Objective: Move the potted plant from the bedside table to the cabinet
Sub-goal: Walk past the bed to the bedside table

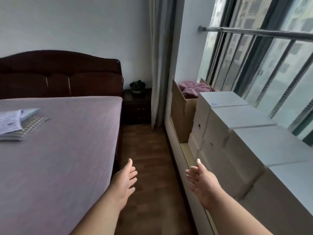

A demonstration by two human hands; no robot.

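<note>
A small potted plant [137, 87] with dark green leaves in a dark pot stands on the dark wooden bedside table [137, 107], far ahead in the corner between the bed and the curtain. My left hand [126, 180] and my right hand [201, 182] are stretched forward over the wooden floor, palms facing each other, fingers apart, holding nothing. Both hands are well short of the plant. No cabinet is in view.
A bed [55, 150] with a mauve sheet and dark headboard fills the left; papers [11, 122] lie on it. Stacked cardboard boxes [220, 133] line the window ledge on the right, one holding pink cloth [194, 89]. A narrow wooden floor aisle [149, 150] runs between them.
</note>
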